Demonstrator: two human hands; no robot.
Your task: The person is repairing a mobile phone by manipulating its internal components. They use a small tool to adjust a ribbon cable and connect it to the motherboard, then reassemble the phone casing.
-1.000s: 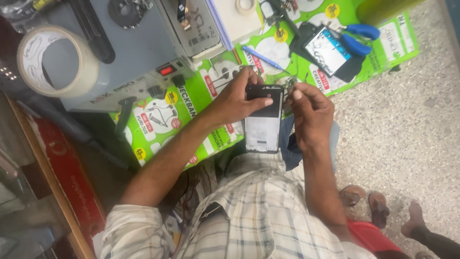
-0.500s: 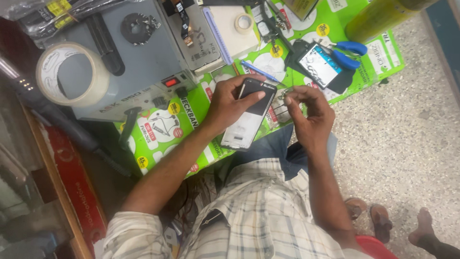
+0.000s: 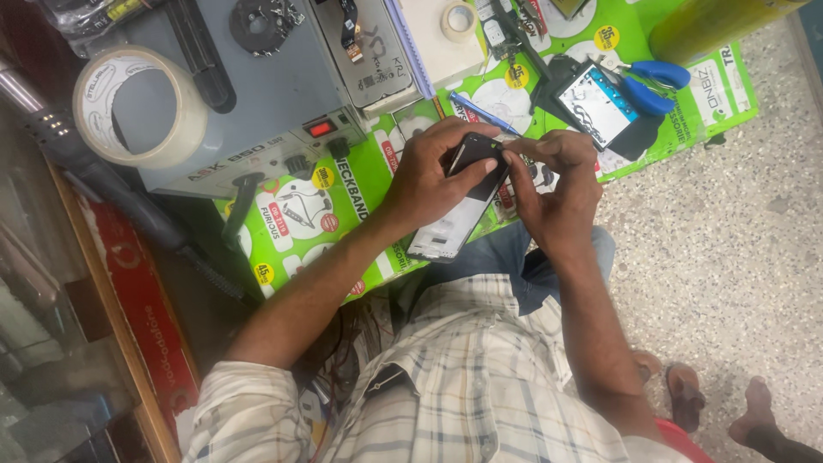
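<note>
A phone (image 3: 455, 206) with a dark top and a pale lower part is held over the green printed table mat (image 3: 300, 214). My left hand (image 3: 433, 176) wraps around the phone's upper half, thumb across its face. My right hand (image 3: 557, 193) sits against the phone's top right corner, its fingertips pinching at the edge there. Whether the right fingers hold a small part or tool is hidden.
A grey station box (image 3: 257, 94) with a red switch stands at the upper left, a big tape roll (image 3: 141, 107) on it. A second phone (image 3: 597, 105), blue-handled scissors (image 3: 656, 86), a blue pen (image 3: 480, 111) and a small tape roll (image 3: 459, 19) lie behind. Speckled floor and someone's feet lie to the right.
The phone has tilted and shifted a little toward the bench. My right hand has closed in onto its top corner; my left hand keeps its grip.
</note>
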